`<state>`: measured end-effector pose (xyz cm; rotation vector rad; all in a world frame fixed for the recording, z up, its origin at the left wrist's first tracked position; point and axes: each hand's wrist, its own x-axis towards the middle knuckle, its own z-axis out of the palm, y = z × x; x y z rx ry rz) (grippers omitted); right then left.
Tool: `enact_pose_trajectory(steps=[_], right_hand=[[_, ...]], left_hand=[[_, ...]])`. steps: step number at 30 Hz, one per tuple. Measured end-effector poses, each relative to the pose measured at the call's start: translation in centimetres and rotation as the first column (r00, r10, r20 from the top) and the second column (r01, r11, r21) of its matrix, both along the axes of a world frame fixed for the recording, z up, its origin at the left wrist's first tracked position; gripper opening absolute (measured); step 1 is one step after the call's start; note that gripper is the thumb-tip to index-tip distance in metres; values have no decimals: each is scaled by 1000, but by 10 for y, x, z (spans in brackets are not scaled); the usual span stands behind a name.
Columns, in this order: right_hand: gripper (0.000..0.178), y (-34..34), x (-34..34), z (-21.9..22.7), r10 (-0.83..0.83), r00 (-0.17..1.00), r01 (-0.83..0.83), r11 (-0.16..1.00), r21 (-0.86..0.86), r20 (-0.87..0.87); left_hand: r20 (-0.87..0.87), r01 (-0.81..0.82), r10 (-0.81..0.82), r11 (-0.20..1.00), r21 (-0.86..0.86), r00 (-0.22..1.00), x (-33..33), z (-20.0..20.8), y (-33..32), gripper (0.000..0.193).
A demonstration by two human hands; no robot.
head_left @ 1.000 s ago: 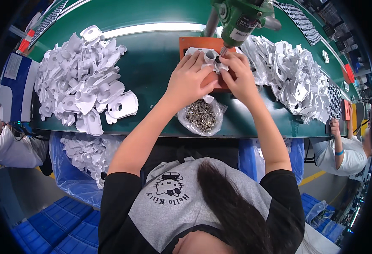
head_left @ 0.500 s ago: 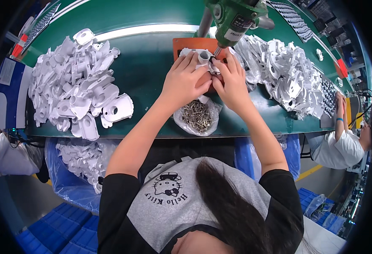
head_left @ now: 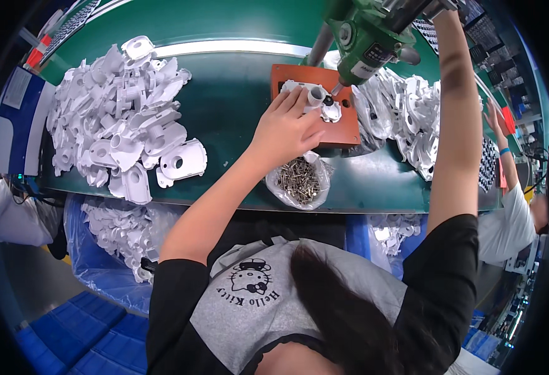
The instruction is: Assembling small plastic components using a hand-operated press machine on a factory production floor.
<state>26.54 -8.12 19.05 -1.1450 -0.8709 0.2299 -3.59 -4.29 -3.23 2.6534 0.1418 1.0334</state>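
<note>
A white plastic part (head_left: 332, 112) with a round tube lies on an orange fixture plate (head_left: 343, 136). My left hand (head_left: 287, 124) steadies the part from its left side, fingers over its edge and thumb apart. Just right of the tube sits a small black piece (head_left: 328, 100) on the part. Above it comes down the tip of a green drill-press-like machine (head_left: 357, 53). My right arm is stretched far up to the machine's right; my right hand (head_left: 446, 15) is at its metal lever (head_left: 438, 7), the fingers partly cut off by the picture's dark rim.
A clear bag of metal screws (head_left: 299, 181) lies at the table's near edge. White parts are heaped at left (head_left: 115, 115) and right (head_left: 405, 112). Below the table edge stands a plastic-lined blue bin (head_left: 109, 250). A co-worker's arm (head_left: 505, 162) is at far right.
My right hand has left the white part and reached up to the machine's lever. My left hand stays at the part. The whole view has shifted slightly.
</note>
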Motion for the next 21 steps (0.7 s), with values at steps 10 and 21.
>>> enact_pose_trajectory(steps=[10, 21], right_hand=[[26, -83, 21, 8, -160, 978, 205, 857, 473, -134], [34, -220, -208, -125, -193, 818, 93, 974, 207, 542]], left_hand=[[-32, 17, -17, 1000, -4, 999, 5, 4, -4, 32], [-75, 3, -2, 1000, 11, 997, -1, 13, 0, 43]])
